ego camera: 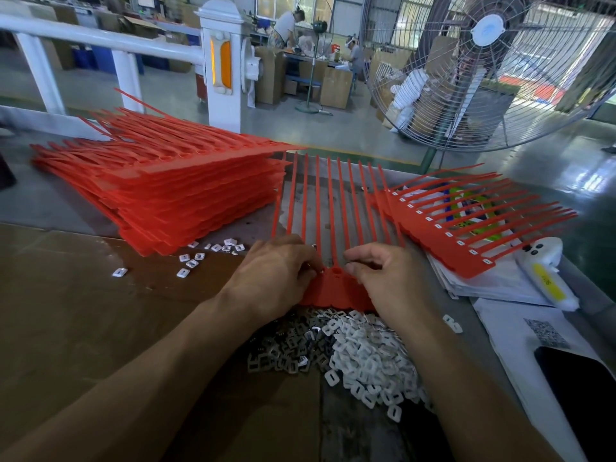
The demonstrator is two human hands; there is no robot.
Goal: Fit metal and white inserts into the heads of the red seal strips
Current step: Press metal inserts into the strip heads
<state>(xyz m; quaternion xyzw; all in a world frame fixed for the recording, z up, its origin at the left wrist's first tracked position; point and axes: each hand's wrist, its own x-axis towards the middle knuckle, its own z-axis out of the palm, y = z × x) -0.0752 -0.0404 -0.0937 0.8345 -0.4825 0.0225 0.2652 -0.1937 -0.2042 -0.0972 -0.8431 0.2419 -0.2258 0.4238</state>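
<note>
Both hands work at the head end of a comb of red seal strips (328, 208) lying flat on the bench, its tails running away from the person. The left hand (271, 273) rests on the left part of the red head band (335, 288) with its fingers curled down, fingertips pinching something small at the edge of one head; what it pinches is too small to make out. The right hand (388, 278) sits just right of it, fingers bent and pressing on the same band, thumb tucked towards the open socket between the two hands. Whether the right hand holds an insert cannot be told.

Directly below the hands, touching the band's near edge, lies a heap of metal inserts (288, 350) on the left side and white inserts (371, 360) on the right. A few assembled pieces (200, 256) are scattered left of the left hand. Beyond them stands a tall stack of red strips (173, 181). Right of the right hand, a finished comb (466, 225) lies on papers (493, 286), its sockets showing white.

A white device with a yellow label (548, 285) lies further right; its printing is too blurred to read. A sheet with a QR code (546, 333) and a dark phone (580, 378), cut off by the frame edge, sit at the right forearm.
</note>
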